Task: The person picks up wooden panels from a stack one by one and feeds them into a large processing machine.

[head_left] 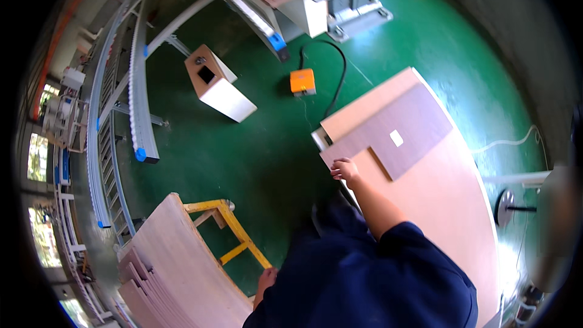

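A flat brown-grey panel (419,123) with a rectangular notch and a small white label lies on a light wood-coloured worktable (434,212) to my right. My right hand (345,170) is at the panel's narrow end, its fingers curled together by the corner. Low in the view, my left hand (266,279) hangs beside the end of a yellow frame (243,237); its fingers are mostly hidden by its own back, and whether it touches the frame is unclear.
A second table (182,255) at lower left bears several stacked panels (146,285). On the green floor stand an orange foot pedal (302,82) with a black cable and a white-and-brown box-like piece (221,88). Metal roller rails (138,85) run along the left.
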A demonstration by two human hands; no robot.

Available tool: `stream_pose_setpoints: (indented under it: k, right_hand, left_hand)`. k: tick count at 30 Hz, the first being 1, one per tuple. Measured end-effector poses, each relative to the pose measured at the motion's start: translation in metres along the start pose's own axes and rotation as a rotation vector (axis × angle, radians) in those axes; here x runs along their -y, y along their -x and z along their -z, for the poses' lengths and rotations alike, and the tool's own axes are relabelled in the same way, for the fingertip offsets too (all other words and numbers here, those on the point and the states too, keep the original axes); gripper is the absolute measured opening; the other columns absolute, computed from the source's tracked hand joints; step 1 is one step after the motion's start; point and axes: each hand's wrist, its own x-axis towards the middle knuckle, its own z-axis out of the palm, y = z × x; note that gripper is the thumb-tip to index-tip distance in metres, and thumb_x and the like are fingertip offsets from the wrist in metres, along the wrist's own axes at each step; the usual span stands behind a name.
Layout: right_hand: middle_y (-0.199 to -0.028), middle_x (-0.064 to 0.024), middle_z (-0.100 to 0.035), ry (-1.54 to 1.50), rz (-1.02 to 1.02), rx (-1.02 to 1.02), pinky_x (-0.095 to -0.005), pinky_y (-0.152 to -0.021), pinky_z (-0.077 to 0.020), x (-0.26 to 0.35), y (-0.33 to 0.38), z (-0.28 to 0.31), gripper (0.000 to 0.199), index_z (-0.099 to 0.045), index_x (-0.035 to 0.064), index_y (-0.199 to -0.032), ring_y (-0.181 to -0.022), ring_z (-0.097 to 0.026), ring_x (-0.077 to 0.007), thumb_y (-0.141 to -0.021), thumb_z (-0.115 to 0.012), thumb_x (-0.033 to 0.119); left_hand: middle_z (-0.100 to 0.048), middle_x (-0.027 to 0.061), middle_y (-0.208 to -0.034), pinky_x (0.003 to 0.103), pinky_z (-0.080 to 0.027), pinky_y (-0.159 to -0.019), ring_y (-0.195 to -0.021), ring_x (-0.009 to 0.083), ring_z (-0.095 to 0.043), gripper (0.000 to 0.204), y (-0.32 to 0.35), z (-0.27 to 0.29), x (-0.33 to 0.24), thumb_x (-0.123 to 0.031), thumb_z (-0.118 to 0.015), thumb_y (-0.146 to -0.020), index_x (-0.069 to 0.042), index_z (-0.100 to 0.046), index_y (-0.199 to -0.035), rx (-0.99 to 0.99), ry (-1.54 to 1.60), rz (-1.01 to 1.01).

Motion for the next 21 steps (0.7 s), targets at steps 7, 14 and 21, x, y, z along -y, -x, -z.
stream_pose_setpoints:
  k: [7, 14, 21]
  right_hand:
    - [-0.088, -0.0111, -0.057, -0.302, 0.324, 0.020, -0.0377, -0.068, -0.0504, 0.163, -0.027, -0.019, 0.027, -0.050, 0.0041, -0.101, -0.076, -0.059, -0.0256, -0.085, -0.055, 0.026]
    - [-0.141, -0.0246, -0.017, -0.717, 0.471, 0.296, -0.0454, -0.105, -0.0257, 0.348, -0.128, -0.074, 0.103, -0.006, 0.0071, -0.140, -0.129, -0.026, -0.0380, -0.071, -0.074, 0.042]
    - [-0.104, -0.0153, -0.056, -0.666, 0.401, 0.254, -0.0396, -0.087, -0.0445, 0.438, -0.181, -0.134, 0.042, -0.047, -0.0004, -0.110, -0.097, -0.055, -0.0301, -0.078, -0.067, 0.020]
  left_hand:
    - [-0.060, 0.0098, -0.083, 0.030, -0.049, -0.063, -0.079, 0.0205, -0.061, 0.026, -0.018, 0.002, 0.068, -0.026, -0.053, -0.085, -0.001, -0.057, -0.094, 0.138, -0.135, 0.051]
    - [-0.059, 0.0127, -0.096, 0.036, -0.046, -0.073, -0.089, 0.0243, -0.058, 0.029, -0.014, -0.019, 0.081, -0.025, -0.047, -0.089, -0.002, -0.054, -0.105, 0.041, -0.219, -0.064]
    - [-0.059, 0.0143, -0.104, 0.039, -0.045, -0.079, -0.094, 0.0258, -0.056, 0.032, 0.004, -0.055, 0.052, -0.025, -0.043, -0.092, -0.003, -0.051, -0.114, 0.034, -0.346, -0.102]
